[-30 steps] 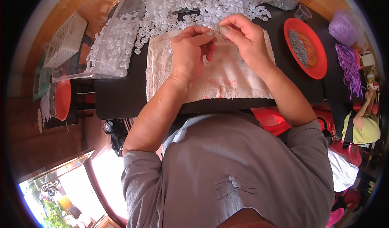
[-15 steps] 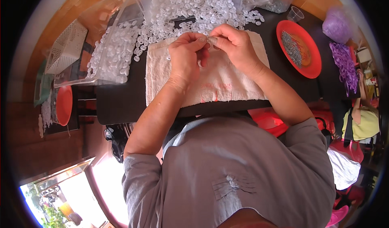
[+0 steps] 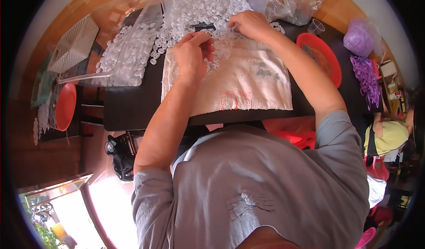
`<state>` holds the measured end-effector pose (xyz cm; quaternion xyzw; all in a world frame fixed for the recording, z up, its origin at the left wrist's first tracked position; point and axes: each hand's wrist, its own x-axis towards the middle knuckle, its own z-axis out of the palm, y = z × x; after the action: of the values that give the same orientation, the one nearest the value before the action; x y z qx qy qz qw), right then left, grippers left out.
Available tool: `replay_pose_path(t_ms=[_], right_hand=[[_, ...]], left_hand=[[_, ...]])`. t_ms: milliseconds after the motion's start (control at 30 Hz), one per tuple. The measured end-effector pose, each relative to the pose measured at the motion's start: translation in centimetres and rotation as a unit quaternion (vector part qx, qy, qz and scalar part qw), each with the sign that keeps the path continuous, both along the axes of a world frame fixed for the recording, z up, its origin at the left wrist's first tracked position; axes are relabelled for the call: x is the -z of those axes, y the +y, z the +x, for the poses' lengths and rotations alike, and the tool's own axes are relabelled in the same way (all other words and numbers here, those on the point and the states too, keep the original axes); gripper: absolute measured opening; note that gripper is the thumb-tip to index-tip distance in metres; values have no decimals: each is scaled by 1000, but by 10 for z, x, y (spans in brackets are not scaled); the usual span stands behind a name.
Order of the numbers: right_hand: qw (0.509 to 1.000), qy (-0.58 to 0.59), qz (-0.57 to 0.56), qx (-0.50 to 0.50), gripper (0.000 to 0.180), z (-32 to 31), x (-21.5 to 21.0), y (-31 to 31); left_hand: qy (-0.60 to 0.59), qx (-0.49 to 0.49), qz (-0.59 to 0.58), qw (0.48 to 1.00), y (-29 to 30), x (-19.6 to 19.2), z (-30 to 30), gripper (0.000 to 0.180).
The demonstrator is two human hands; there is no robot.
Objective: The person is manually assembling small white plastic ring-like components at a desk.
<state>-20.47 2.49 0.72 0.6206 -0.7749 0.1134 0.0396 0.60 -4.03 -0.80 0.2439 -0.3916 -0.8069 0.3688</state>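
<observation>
My left hand [image 3: 194, 49] is held over the left part of a cream cloth [image 3: 239, 96], its fingers curled in with the thumb against them. Whatever it may hold is hidden. At the front of a heap of small white oval pieces with holes [image 3: 208, 9], my right hand [image 3: 250, 24] has its thumb and fingertips drawn together. I cannot make out what is between them. Several of the white pieces [image 3: 216, 64] lie on the cloth by my left hand. A few small dark grey pieces [image 3: 268, 73] rest on the cloth's right side.
On the dark table, a clear box [image 3: 106, 77] of white pieces stands left, near a white perforated basket [image 3: 75, 49]. To the right are a red plate [image 3: 335, 69] of small metal pieces, a clear cup [image 3: 316, 26], a purple bag [image 3: 361, 38] and purple strips [image 3: 366, 78].
My hands were together over the cloth and are now apart. The right moved away and up to the heap; the left shifted slightly left. White and grey pieces on the cloth are now uncovered.
</observation>
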Motion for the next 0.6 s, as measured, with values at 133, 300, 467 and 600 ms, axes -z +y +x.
replay_pose_path(t_ms=[133, 300, 467, 600], right_hand=[[999, 5, 33, 1, 19, 6, -5, -1], [1000, 3, -25, -14, 17, 12, -6, 15], [982, -99, -61, -150, 20, 29, 3, 62], [983, -91, -125, -97, 22, 37, 3, 82]], left_hand=[[-19, 25, -14, 999, 0, 1, 1, 12], [-22, 36, -10, 999, 3, -1, 1, 12], [-29, 42, -20, 998, 6, -1, 1, 10], [-12, 48, -6, 999, 9, 1, -2, 8]])
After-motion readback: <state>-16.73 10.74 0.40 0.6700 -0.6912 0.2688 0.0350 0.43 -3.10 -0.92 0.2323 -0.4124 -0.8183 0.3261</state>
